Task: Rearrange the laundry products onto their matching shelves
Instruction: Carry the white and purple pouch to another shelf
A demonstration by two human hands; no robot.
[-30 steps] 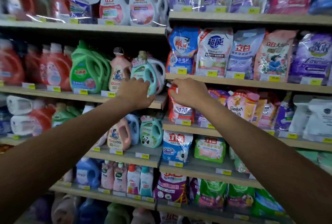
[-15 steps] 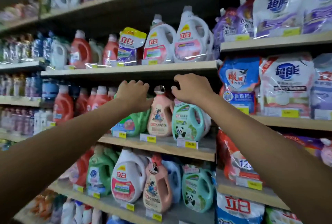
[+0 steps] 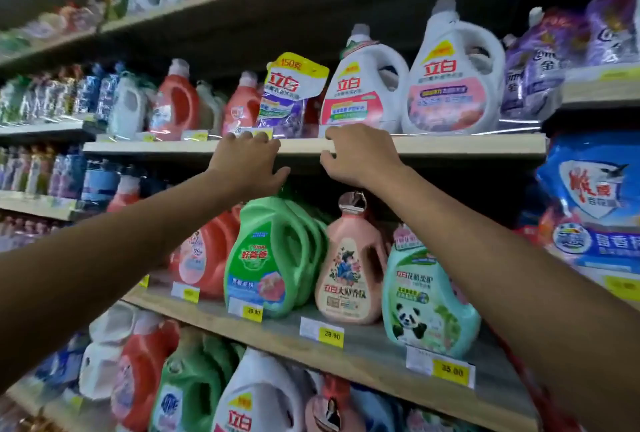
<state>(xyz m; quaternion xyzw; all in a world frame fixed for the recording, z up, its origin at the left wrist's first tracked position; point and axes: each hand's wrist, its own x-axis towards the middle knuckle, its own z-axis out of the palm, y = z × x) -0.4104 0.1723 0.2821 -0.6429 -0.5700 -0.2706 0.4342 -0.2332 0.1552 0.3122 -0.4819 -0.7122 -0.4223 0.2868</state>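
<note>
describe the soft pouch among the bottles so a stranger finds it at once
Find the pale wooden shelf that the left hand reaches. Just above that hand, left of a large white handled jug, stands a purple plastic pouch with a yellow top. It is the only soft pack among rigid bottles there.

A pouch (image 3: 292,92) printed in purple and white, with a yellow top and red lettering, is seen beside white jugs (image 3: 453,82) labelled in pink and red. Below, a green jug (image 3: 273,258) with a blue band on its label, a salmon-pink bottle (image 3: 349,269) decorated with a blue-clad figure among flowers, and a mint jug (image 3: 426,300) patterned with a black-and-white panda are shown. The shelf (image 3: 450,145) is finished in pale wood, and the price tags (image 3: 322,329) are coloured white and yellow.
</note>
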